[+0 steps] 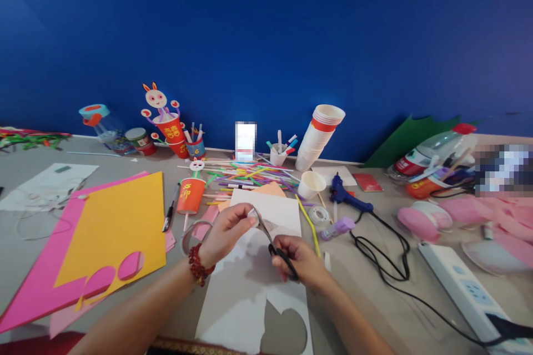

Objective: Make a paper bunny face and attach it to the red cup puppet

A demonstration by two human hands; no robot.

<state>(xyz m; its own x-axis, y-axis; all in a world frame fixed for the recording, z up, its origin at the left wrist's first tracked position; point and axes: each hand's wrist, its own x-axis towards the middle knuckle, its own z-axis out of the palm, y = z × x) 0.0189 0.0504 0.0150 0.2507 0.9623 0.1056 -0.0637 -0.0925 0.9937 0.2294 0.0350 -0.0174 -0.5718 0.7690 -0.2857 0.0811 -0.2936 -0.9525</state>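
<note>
Head cam on my end, so here's what I've got. Left hand (227, 233) has a pinched grip, thumb and fingers together on a small white piece (252, 214), probably paper, though most of it is hidden by the fingertips. Right hand (302, 262) has its grip wrapped around the black handles of the scissors (266, 231), blades angled up and left right beside that piece. Can't tell from here if they're actually touching it, or how far apart the blades are.

Both hands sit above a white sheet (237, 299) on the worktop (370, 310), and that sheet has a big rounded cutout near its lower right corner. Off to my left there's a yellow sheet (120, 216) lying over a pink sheet (39, 288), plus an orange cup (192, 195) with a little rabbit head poking out. Over on the right I see a tape roll (313, 215), a purple-capped glue stick (338, 229) and a blue glue gun (350, 198).
</note>
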